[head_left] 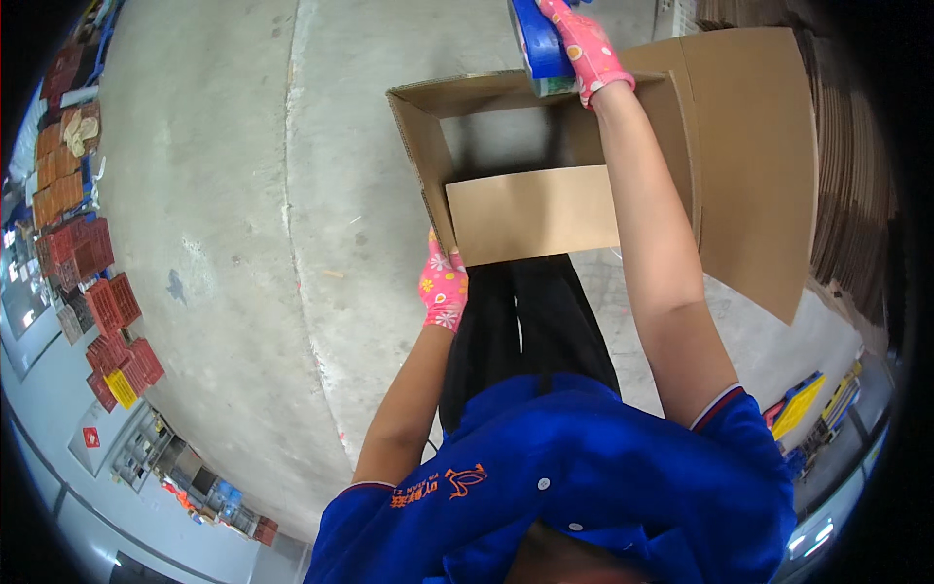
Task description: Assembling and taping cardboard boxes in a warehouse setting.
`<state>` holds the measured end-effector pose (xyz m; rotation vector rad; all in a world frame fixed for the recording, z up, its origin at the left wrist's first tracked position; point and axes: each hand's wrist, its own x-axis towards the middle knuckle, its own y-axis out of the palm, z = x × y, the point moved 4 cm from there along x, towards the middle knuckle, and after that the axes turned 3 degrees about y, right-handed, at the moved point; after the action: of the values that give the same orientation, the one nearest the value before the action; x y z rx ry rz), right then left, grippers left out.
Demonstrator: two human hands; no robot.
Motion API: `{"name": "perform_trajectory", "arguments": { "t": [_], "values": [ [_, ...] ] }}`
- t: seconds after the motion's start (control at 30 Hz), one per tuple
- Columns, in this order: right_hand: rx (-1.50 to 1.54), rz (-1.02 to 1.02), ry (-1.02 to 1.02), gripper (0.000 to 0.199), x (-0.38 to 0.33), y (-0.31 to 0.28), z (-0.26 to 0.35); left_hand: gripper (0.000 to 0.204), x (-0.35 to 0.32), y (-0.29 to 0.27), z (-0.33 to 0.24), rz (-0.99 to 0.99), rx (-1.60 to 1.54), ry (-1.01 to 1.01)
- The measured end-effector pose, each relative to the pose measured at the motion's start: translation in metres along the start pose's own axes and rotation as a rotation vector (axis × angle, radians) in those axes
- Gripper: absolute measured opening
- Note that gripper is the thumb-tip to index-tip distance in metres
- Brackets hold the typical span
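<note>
An open cardboard box (533, 212) stands in front of my legs, with grey showing through part of its inside. My left hand (444, 283), in a pink flowered glove, grips the box's near left corner; some fingers are hidden behind the cardboard. Above the far edge, my right hand (584, 51), in a matching glove, is closed around a blue tool that looks like a tape dispenser (545, 44). The upper frame edge cuts off part of that tool. A wide flap (751, 165) spreads out from the box's right side.
Flat cardboard sheets (851, 185) are stacked at the right. Along the left stand red crates (78, 248) and brown crates (56, 185). A yellow board (800, 404) is at the lower right. Underfoot is a grey concrete floor (219, 204) with a seam.
</note>
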<state>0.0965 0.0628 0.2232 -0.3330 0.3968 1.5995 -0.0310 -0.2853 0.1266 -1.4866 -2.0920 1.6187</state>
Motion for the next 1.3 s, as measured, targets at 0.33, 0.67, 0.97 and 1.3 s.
{"name": "perform_trajectory", "arguments": {
  "t": [0.33, 0.67, 0.97, 1.3],
  "values": [
    [0.022, -0.006, -0.111, 0.040, -0.020, -0.044, -0.017, 0.049, 0.027, -0.010, 0.064, -0.059, -0.094, 0.334],
    [-0.213, -0.021, -0.029, 0.041, -0.137, -0.154, -0.002, 0.050, 0.265, -0.179, -0.001, -0.113, 0.452, 0.642],
    [-0.104, 0.015, 0.009, 0.036, -0.129, -0.134, -0.042, 0.133, 0.249, -0.083, -0.101, -0.226, -0.088, 0.100],
    [-0.030, 0.145, 0.122, 0.027, -0.193, -0.066, -0.050, 0.097, 0.160, -0.040, -0.109, -0.009, -0.287, 0.092]
  ]
}}
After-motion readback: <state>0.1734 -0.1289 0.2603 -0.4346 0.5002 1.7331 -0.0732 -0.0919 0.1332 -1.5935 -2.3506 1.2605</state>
